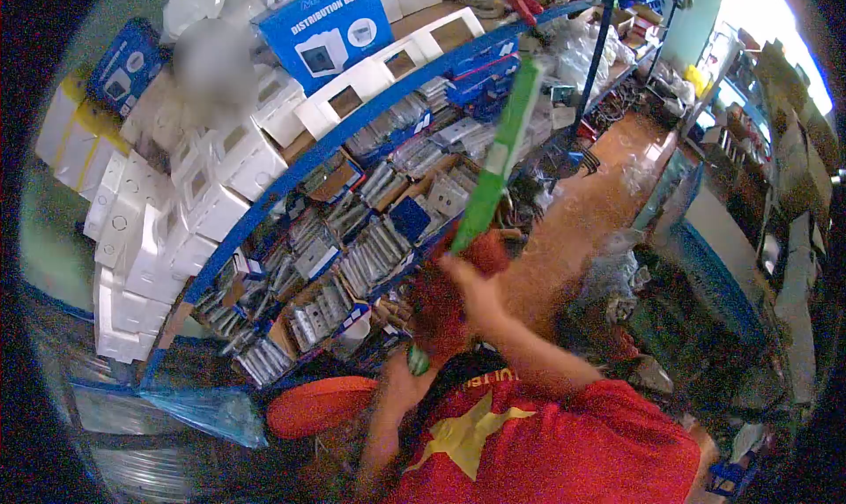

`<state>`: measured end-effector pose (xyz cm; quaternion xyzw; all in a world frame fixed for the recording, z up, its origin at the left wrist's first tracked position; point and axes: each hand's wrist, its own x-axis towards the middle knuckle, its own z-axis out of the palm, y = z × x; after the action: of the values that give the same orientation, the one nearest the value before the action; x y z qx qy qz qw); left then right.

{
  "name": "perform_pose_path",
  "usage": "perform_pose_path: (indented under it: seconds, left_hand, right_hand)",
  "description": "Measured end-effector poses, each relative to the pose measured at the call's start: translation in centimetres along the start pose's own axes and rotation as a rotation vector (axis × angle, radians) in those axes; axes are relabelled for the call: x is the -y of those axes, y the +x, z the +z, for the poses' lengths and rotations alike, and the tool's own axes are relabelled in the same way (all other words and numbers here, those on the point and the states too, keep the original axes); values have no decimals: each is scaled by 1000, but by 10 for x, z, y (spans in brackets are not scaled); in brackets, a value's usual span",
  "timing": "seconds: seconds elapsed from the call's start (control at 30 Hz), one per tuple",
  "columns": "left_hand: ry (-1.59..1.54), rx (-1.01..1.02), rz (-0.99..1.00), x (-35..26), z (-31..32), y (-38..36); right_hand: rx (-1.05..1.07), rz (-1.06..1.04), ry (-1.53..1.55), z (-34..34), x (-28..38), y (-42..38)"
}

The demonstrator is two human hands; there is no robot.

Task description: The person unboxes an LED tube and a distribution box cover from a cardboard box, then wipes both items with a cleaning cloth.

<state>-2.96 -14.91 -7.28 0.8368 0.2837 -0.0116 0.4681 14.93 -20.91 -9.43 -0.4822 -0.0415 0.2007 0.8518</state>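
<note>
long green strip (500,156), tilted, meets a blurred dark red bundle (440,308).

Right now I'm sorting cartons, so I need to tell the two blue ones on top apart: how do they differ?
The middle carton shows readable "DISTRIBUTION BOX" lettering; the left carton has none I can make out. The middle carton looks larger in this view, the left carton smaller. The middle carton is behind a row of white boxes, while the left carton is beside a yellow-and-white pack.

Both are blue, with printed product pictures.
</note>
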Motion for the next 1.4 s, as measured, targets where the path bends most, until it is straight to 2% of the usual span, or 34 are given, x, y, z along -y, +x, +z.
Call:
perform_pose_path:
  seconds: [0.03,0.1,0.13,0.17,0.27,0.33,0.4,0.43,0.5,0.57,0.6,0.7,0.73,0.83,0.9,0.97,1.03,1.07,1.1,1.13,1.2,1.23,1.3,1.33,1.37,1.4]
  left_hand:
    - [-66,3,27,-16,2,7]
    - [117,-75,273,-5,16,13]
    - [160,-85,298,-1,16,12]
    - [202,-95,322,3,16,11]
    - [127,-49,111,-5,19,2]
    - [76,-17,-38,-5,23,-7]
    - [142,111,50,11,14,-19]
    - [178,176,94,18,10,-25]
    - [152,146,36,17,8,-42]
    - [109,131,29,28,10,-55]
    - [81,128,53,40,10,-56]
    - [85,138,56,62,6,-57]
    - [100,140,47,68,4,-55]
    - [76,45,214,105,4,-56]
    - [154,41,118,156,7,-51]
    - [182,66,-8,136,-1,-48]
    - [161,136,-172,32,-30,-34]
    - [157,154,-163,21,-27,-23]
    - [155,174,-150,13,-24,-13]
    - [161,196,-136,7,-21,-6]
    - [82,79,74,-6,-5,3]
    - [37,19,182,-12,1,7]
    - [-5,49,189,21,30,31]
    - [33,63,209,31,40,35]
    - [78,72,237,39,46,39]
    - [288,-75,546,19,24,38]
  right_hand:
    - [6,-168,-194,12,7,-22]
    - [76,47,-16,17,36,-36]
    - [111,155,80,18,43,-37]
    - [102,154,86,15,44,-35]
    - [62,81,2,-2,46,-20]
    - [-14,179,230,-17,49,7]
    - [-33,100,385,-32,71,38]
    - [-13,-27,416,-39,91,52]
    - [26,-86,179,-49,134,64]
    - [42,-111,201,-46,174,65]
    - [54,-48,148,-83,162,100]
    - [6,-7,234,-67,169,91]
    - [60,-28,327,-63,163,87]
    - [-7,-63,234,-67,122,77]
    - [-96,-10,102,-56,102,59]
    - [-68,110,169,-25,101,34]
    - [-54,315,251,-4,80,0]
    - [-37,445,297,-4,69,-18]
    - [11,401,195,-32,11,-25]
    - [56,355,101,-59,-48,-34]
    - [236,80,-335,-27,-15,-81]
    - [241,82,-307,-25,-12,-74]
    - [256,82,-263,-31,-3,-56]
    - [176,279,-261,-34,3,-51]
    - [123,322,-235,-35,13,-50]
    - [81,349,-207,-29,31,-44]
